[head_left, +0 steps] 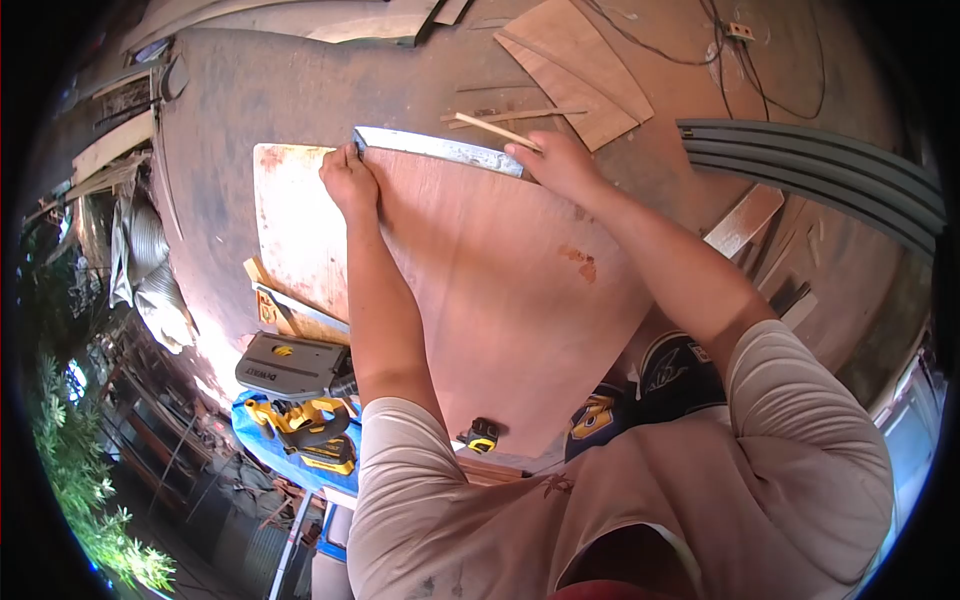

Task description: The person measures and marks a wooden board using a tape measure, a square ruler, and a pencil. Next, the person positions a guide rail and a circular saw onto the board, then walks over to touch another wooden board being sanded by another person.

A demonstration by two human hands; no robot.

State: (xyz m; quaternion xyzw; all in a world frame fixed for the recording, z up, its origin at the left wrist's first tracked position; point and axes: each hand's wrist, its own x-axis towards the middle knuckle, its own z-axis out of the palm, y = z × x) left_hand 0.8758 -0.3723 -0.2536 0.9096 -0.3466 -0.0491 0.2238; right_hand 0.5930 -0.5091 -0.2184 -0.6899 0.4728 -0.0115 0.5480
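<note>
A large reddish plywood sheet (490, 300) lies in front of me. Along its far edge runs a shiny, pale metal bar (440, 147). My left hand (350, 183) is closed at the bar's left end, fingers bent over the sheet's corner. In my right hand (563, 168), closed near the bar's right end, is a thin pale wooden stick (490, 128) that points left above the bar. The fingertips of the right hand are partly hidden. Near my body, a yellow-black tape measure (483, 434) rests on the plywood.
Left of me, a yellow power tool (305, 425) and a grey DeWalt saw (290, 364) sit by a blue cover (255, 450). A plywood offcut (575, 70) lies on the floor beyond. Grey ribbed panels (810, 165) are at right, cables (715, 60) at top right.
</note>
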